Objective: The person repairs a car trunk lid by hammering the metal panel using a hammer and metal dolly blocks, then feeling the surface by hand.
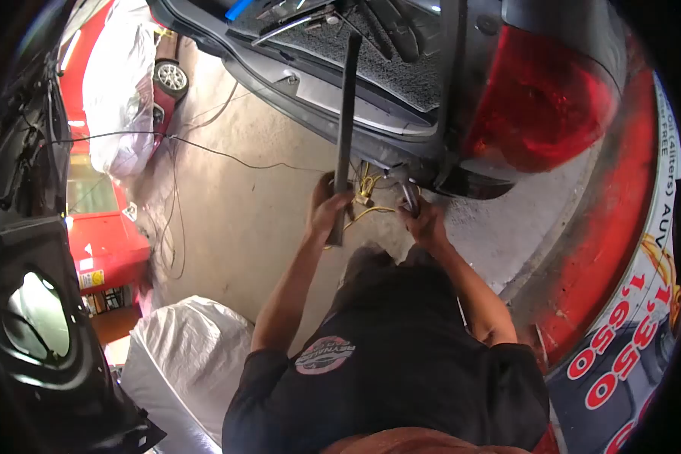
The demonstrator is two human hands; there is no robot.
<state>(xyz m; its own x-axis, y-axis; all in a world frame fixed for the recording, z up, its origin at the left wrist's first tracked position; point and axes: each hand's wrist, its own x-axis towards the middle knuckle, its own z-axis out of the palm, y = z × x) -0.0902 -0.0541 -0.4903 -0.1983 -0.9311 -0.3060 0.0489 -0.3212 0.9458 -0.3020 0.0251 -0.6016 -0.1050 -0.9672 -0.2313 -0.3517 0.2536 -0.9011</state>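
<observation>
My left hand (pixel 329 208) is closed around a long, flat dark bar (pixel 347 113), held nearly upright near its lower end. The bar's top reaches across the open rear of a dark car (pixel 280 113). In my right hand (pixel 425 221) is a short metal tool that looks like a hammer (pixel 408 193). Its head sits close to the car's rear edge, below the red tail light (pixel 545 98); whether they touch I cannot tell. A yellow cord (pixel 367 185) hangs or lies between my hands, partly hidden behind them.
Several tools, including a chrome wrench-like bar (pixel 291 26), lie on the car's cargo carpet (pixel 408 83). A black cable (pixel 234 157) crosses the concrete floor (pixel 234 219). A covered red vehicle (pixel 106 242), a silvery cover (pixel 189 340) and a black panel (pixel 30 257) stand left; a printed banner (pixel 628 325) right.
</observation>
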